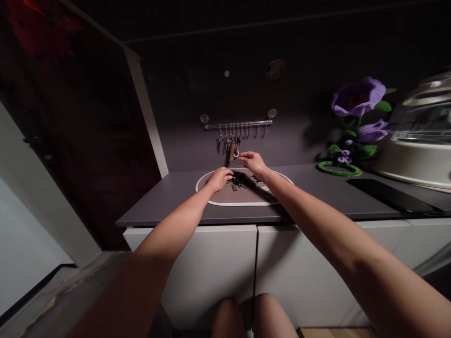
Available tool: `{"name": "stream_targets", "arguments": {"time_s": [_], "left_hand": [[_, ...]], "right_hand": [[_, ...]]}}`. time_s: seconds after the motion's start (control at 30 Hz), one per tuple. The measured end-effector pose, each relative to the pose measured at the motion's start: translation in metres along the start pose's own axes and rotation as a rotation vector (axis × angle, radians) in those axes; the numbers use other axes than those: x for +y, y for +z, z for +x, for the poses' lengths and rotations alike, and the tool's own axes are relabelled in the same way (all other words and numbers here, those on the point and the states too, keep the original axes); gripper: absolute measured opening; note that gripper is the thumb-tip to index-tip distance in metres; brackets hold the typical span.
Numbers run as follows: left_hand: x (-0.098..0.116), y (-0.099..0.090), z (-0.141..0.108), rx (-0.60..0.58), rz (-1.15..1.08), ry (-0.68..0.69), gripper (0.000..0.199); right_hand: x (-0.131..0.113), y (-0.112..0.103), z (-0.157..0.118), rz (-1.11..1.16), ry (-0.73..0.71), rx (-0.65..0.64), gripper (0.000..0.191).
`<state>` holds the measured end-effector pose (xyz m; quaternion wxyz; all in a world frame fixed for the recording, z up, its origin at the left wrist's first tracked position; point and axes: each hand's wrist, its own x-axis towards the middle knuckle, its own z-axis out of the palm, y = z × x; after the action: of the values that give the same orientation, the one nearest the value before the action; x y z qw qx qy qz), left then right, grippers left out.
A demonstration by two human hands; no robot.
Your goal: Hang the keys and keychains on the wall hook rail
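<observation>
Both my arms reach forward to an oval tray (214, 203) with a white rim on a dark countertop (169, 199). My left hand (219, 179) rests on a pile of dark keys (240, 180) in the tray, fingers curled over them. My right hand (252, 162) is raised just above the tray, pinching a small ring with a pink loop (236, 153) near the wall rail. On that hook rail (237, 125) hang a few keys and a tag (229, 145).
A purple artificial flower with a green ring base (354, 117) stands at the right, beside a large white appliance (419, 141) and a black flat slab (391, 197). White cabinet doors (211, 267) are below. A dark panel (70, 117) rises at left.
</observation>
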<state>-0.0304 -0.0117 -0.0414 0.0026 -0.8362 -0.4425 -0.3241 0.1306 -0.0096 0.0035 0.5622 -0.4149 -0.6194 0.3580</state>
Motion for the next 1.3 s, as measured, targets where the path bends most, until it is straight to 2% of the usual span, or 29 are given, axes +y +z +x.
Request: {"name": "stream_targets", "arguments": {"time_s": [0.17,0.27,0.43,0.6,0.77,1.03,1.3], "left_hand": [[0.0,0.0,0.001,-0.026,0.031,-0.008,0.018],[-0.004,0.001,0.003,-0.015,0.021,0.004,0.016],[-0.011,0.006,0.006,0.021,-0.003,-0.006,0.013],[-0.012,0.006,0.006,0.074,-0.061,-0.042,0.014],[-0.008,0.002,0.005,0.139,-0.174,-0.146,0.013],[-0.003,0.002,0.008,0.199,-0.671,-0.376,0.012],[0.001,-0.001,0.007,0.25,-0.905,-0.416,0.008]], "right_hand": [[0.016,0.003,-0.015,-0.354,-0.166,0.003,0.018],[0.019,0.003,-0.019,-0.58,-0.249,-0.043,0.02],[0.019,0.004,-0.014,-0.723,-0.304,-0.11,0.025],[0.021,0.004,-0.011,-0.768,-0.313,-0.132,0.025],[0.023,0.004,-0.011,-0.795,-0.329,-0.156,0.024],[0.025,0.007,-0.014,-0.759,-0.342,-0.179,0.022],[0.027,0.009,-0.016,-0.58,-0.315,-0.175,0.019]]}}
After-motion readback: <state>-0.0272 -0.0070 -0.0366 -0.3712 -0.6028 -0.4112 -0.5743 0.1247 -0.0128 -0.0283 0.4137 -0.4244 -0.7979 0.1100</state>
